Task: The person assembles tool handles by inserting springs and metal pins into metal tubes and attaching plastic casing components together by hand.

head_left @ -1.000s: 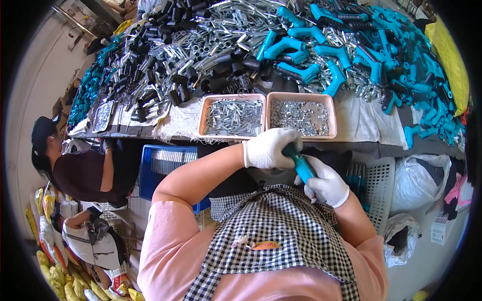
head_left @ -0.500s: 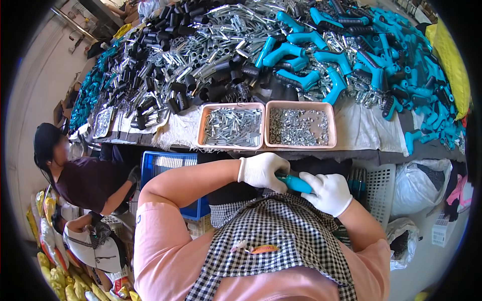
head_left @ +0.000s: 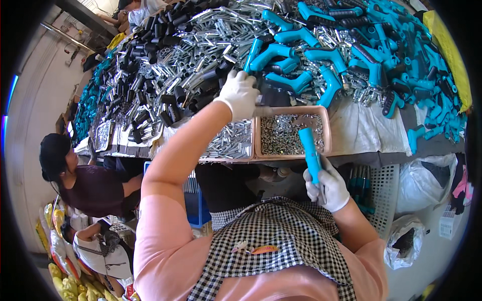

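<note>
My right hand, in a white glove, is closed around a teal plastic handle. The handle points up and slightly left, over the front rim of the right-hand pink tray of small metal pieces. My left hand, gloved too, reaches to the front of the heap, its fingers curled down among black sleeves and metal tubes; what they grip, if anything, is hidden. Under my left wrist lies a second tray with thin metal pins. Teal pistol-shaped bodies lie just beyond my left hand.
Many more teal bodies cover the table's right side. Below its edge stand a blue crate, a white perforated basket and white sacks. A person in a dark top sits at the left, another person behind.
My left hand has let go of the teal handle and moved forward to the heap. My right hand keeps the handle, now upright. My view has shifted slightly.
</note>
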The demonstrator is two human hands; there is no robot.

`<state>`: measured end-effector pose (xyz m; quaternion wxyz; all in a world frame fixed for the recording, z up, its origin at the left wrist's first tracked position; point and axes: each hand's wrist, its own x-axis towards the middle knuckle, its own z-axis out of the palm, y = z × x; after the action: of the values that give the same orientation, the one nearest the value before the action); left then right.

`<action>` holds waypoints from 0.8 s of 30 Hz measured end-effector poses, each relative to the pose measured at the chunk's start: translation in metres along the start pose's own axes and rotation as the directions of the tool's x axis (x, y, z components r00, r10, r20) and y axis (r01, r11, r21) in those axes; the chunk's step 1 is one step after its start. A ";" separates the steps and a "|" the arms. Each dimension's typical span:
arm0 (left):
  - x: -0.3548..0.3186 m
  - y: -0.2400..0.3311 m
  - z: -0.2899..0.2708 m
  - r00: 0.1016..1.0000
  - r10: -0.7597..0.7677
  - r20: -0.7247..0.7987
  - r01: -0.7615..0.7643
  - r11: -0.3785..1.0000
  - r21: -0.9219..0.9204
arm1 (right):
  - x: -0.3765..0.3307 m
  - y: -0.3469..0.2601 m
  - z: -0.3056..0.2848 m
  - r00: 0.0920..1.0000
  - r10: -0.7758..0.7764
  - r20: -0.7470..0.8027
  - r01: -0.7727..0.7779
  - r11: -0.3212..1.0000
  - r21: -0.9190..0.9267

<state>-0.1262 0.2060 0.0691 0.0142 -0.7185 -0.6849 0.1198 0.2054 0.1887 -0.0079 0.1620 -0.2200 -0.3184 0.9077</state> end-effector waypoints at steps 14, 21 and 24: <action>-0.046 0.005 0.010 0.982 -0.161 -0.095 -0.132 -0.242 -0.961 | -0.004 0.019 0.012 0.958 0.067 0.279 -0.160 0.932 0.324; -0.109 0.059 0.030 0.998 0.057 0.005 0.010 -0.090 -0.996 | -0.008 0.039 0.041 0.933 0.163 0.321 -0.238 0.948 0.212; -0.129 0.097 0.052 0.990 -0.137 0.041 -0.007 -0.330 -0.944 | 0.001 0.056 0.048 0.939 0.147 0.311 -0.234 0.935 0.265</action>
<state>-0.0456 0.0647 0.0202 -0.5392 -0.3929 -0.5329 -0.5205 0.1720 0.1231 -0.0108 0.0558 -0.0897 -0.1747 0.9789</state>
